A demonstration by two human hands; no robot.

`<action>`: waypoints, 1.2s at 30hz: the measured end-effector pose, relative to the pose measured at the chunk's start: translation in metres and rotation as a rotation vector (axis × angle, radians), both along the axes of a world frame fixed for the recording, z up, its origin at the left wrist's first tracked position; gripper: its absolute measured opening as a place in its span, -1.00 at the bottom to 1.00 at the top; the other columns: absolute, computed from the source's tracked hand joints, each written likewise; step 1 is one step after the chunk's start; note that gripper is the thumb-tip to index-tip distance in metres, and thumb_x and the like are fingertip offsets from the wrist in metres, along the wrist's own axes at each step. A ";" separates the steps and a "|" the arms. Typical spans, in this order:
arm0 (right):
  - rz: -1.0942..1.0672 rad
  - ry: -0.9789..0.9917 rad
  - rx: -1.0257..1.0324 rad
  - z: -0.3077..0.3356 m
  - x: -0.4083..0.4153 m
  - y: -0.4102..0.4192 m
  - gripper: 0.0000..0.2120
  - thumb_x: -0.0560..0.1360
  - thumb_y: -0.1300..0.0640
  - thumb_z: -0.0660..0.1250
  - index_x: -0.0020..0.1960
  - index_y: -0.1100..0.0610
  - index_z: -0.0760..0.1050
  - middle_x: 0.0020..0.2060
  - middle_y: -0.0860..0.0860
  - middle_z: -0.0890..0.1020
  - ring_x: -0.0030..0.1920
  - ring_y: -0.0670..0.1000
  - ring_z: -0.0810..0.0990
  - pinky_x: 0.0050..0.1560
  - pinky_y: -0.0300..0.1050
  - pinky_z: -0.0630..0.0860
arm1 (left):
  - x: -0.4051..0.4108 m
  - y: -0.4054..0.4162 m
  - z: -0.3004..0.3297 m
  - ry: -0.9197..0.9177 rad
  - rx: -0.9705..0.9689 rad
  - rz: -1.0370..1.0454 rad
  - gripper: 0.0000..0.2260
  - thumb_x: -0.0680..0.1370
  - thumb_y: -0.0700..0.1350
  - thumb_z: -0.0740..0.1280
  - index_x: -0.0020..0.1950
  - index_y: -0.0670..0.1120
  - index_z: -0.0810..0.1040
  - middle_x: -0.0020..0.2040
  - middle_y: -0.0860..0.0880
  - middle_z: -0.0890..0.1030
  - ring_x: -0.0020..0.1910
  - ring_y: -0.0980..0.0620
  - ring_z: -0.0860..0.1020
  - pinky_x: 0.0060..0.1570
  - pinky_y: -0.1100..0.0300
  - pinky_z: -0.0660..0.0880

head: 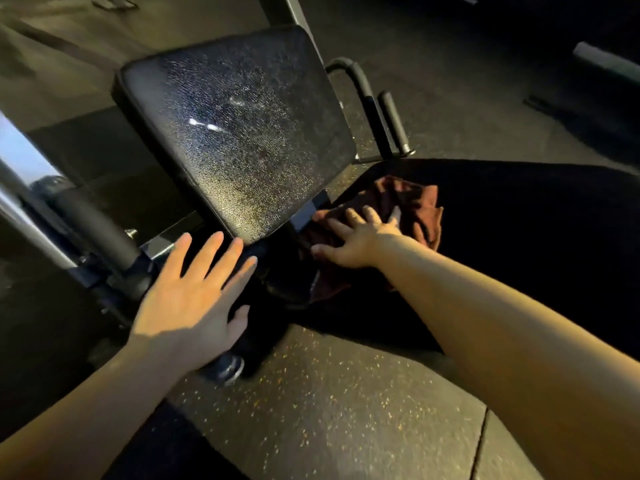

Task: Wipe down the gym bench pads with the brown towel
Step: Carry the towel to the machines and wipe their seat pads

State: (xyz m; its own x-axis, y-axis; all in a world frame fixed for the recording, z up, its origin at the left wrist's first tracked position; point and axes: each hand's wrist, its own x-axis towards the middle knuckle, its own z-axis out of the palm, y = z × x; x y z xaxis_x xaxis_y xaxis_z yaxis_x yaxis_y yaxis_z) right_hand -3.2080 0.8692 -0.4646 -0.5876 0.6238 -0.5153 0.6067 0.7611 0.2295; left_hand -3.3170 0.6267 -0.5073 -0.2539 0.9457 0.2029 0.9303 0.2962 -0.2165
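A black tilted bench pad (235, 133) fills the upper middle, its surface speckled with wet droplets. To its lower right lies a second, very dark pad (519, 237). The brown towel (412, 202) is spread crumpled on that dark pad's near-left end. My right hand (356, 237) presses flat on the towel with straight fingers. My left hand (194, 296) hovers open, fingers spread, just below the tilted pad's near corner, holding nothing. Whether it touches the frame under it I cannot tell.
A padded roller (93, 226) and metal frame (20, 192) stand at the left. Two black handles (388, 116) rise behind the pads at right. Speckled rubber floor (329, 393) lies below. A shoe (225, 368) shows near the bench base.
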 end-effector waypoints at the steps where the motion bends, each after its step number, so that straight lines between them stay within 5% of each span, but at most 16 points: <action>1: 0.033 0.001 -0.028 0.002 0.004 -0.013 -0.22 0.47 -0.52 -0.13 0.59 -0.20 -0.13 0.61 -0.03 -0.12 0.58 0.14 -0.22 0.40 0.50 -0.28 | -0.002 -0.001 -0.001 0.013 -0.040 0.011 -0.42 0.49 0.10 0.17 0.44 -0.14 0.48 0.43 -0.24 0.44 0.43 -0.28 0.38 0.45 -0.28 0.09; 8: 0.154 -0.003 -0.090 0.015 0.033 -0.063 -0.25 0.51 -0.49 -0.14 0.59 -0.20 -0.16 0.60 -0.04 -0.16 0.58 0.11 -0.25 0.41 0.46 -0.33 | 0.000 -0.005 0.001 0.040 -0.078 -0.034 -0.42 0.49 0.05 0.23 0.48 -0.15 0.43 0.49 -0.25 0.37 0.47 -0.28 0.33 0.48 -0.24 0.05; 13: 0.116 -0.010 -0.099 0.014 0.027 -0.062 -0.22 0.47 -0.52 -0.13 0.58 -0.22 -0.17 0.60 -0.06 -0.18 0.57 0.11 -0.29 0.37 0.48 -0.38 | -0.004 -0.008 0.006 -0.020 0.014 -0.040 -0.46 0.67 -0.01 -0.13 0.42 -0.25 0.46 0.42 -0.34 0.42 0.39 -0.36 0.41 0.51 -0.19 -0.07; 18: -0.010 -0.026 -0.094 0.012 0.011 -0.022 -0.17 0.43 -0.57 -0.06 0.58 -0.24 -0.16 0.60 -0.09 -0.18 0.57 0.12 -0.30 0.36 0.50 -0.35 | 0.009 0.000 0.007 -0.116 0.022 0.102 -0.43 0.52 0.15 0.22 0.37 -0.20 0.53 0.39 -0.27 0.48 0.41 -0.29 0.40 0.43 -0.28 0.15; 24: -0.170 0.002 0.034 0.013 0.006 0.052 -0.18 0.44 -0.55 -0.08 0.59 -0.21 -0.12 0.60 -0.10 -0.14 0.58 0.11 -0.26 0.37 0.47 -0.34 | 0.005 0.003 -0.008 -0.098 0.155 0.094 -0.44 0.58 0.13 0.17 0.49 -0.16 0.40 0.42 -0.23 0.46 0.47 -0.24 0.33 0.38 -0.24 0.23; 31: -0.322 0.008 0.115 0.024 0.027 0.124 -0.14 0.42 -0.57 -0.07 0.59 -0.19 -0.13 0.60 -0.09 -0.13 0.58 0.10 -0.26 0.47 0.42 -0.25 | 0.004 0.004 -0.018 0.042 0.240 -0.001 -0.52 0.58 0.06 0.22 0.37 -0.22 0.53 0.39 -0.23 0.50 0.38 -0.28 0.40 0.16 -0.25 0.40; 36: -0.396 0.042 0.205 0.020 0.022 0.130 -0.22 0.51 -0.48 -0.06 0.61 -0.13 -0.08 0.61 -0.04 -0.10 0.58 0.15 -0.22 0.44 0.42 -0.20 | 0.005 0.009 -0.017 -0.017 0.244 0.030 -0.53 0.55 0.06 0.26 0.37 -0.16 0.54 0.33 -0.17 0.56 0.40 -0.18 0.41 0.16 -0.16 0.42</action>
State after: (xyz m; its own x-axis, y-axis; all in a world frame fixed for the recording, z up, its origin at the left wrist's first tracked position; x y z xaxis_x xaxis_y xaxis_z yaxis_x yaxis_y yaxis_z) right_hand -3.1861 0.9989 -0.4450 -0.3006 0.8915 -0.3388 0.8542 0.4097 0.3202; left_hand -3.3119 0.6357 -0.5241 -0.2866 0.8610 0.4203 0.9230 0.3656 -0.1196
